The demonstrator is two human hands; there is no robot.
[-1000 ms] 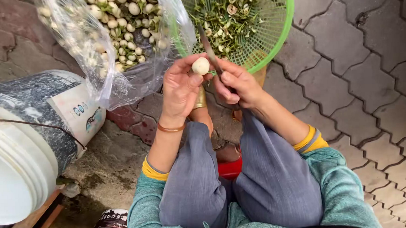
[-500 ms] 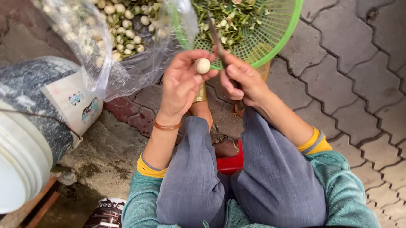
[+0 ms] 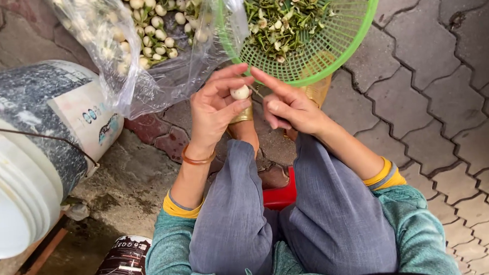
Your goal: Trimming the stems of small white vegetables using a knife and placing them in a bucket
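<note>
So the left hand has a small round pale seed pinched between thumb and fingertips, held up just under the near rim of the green plastic basket. The right hand is right next to it, forefinger stretched out toward the seed with the tip close above it and the other fingers curled in; can't tell if it's gripping anything. The basket sits on the paving toward the far edge and it's full of green husks and scraps. Just left of it there's a clear plastic bag with a pile of the same pale seeds inside. On the left edge a big white bucket lies tipped on its side. Person's sitting on a low red stool, knees in grey trousers.
</note>
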